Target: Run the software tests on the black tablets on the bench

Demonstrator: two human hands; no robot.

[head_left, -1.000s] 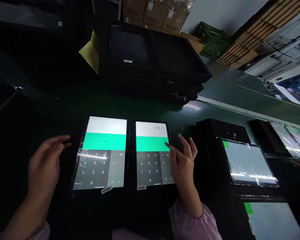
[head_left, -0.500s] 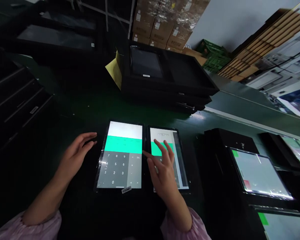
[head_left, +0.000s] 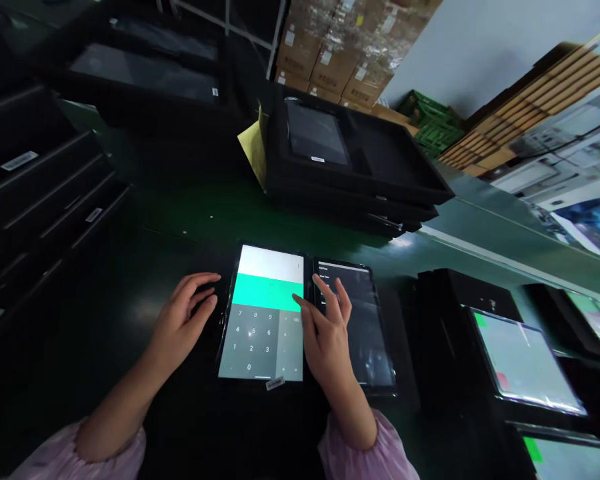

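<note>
Two tablets lie side by side in front of me. The left tablet [head_left: 253,333] shows a calculator keypad below a green band and a white strip. On the right tablet [head_left: 373,333] the screen is dark, with a short list of white text at its top left, partly behind my fingers. My right hand [head_left: 330,333] is over the inner edges of both tablets, fingers spread, index fingertip at the green band; whether it touches the glass I cannot tell. Beside the left tablet's left edge, my left hand [head_left: 185,313] hovers with fingers apart, holding nothing. A small label [head_left: 275,383] sits at the left tablet's lower edge.
Stacked black trays [head_left: 365,160] stand behind the tablets, one holding a tablet [head_left: 317,133], with a yellow paper [head_left: 254,150] at their side. More black trays [head_left: 55,173] rise at left. Lit tablets [head_left: 527,360] rest at right. Cardboard boxes [head_left: 330,60] fill the back.
The right tablet's screen has gone from a calculator to a dark text list. My right index fingertip has moved onto the left tablet's green band. The whole view has shifted slightly.
</note>
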